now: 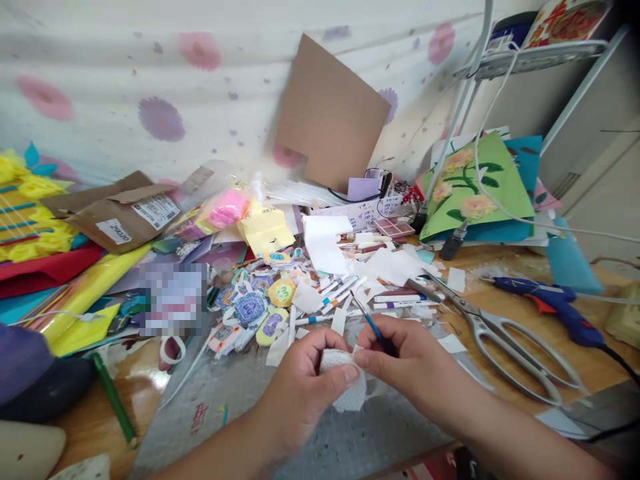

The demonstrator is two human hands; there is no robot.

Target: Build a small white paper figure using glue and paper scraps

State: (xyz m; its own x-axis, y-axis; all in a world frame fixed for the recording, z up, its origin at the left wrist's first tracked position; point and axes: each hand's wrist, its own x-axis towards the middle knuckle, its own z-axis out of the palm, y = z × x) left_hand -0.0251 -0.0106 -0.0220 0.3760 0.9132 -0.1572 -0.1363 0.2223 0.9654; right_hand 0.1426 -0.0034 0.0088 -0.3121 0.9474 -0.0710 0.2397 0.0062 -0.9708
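Observation:
My left hand (313,380) is closed around a small white textured piece (347,393), thumb pressed on its front; its exact kind I cannot make out. At the upper right edge of that piece, the fingertips of my right hand (395,350) pinch a bit of it. A thin blue paintbrush (370,317) is also tucked in my right hand, pointing up and away. Just beyond the hands lies a heap of small coloured paper badges (251,307), among white paper scraps (305,297) and several white markers (340,293). Below is a grey cutting mat (225,393).
Large metal scissors (500,333) lie to the right, with a blue glue gun (545,300) beyond them. A green pencil (114,400) is at left. Behind stand a cardboard box (125,210), a brown cardboard sheet (330,113), a green flower card (470,183) and a white rack (540,59).

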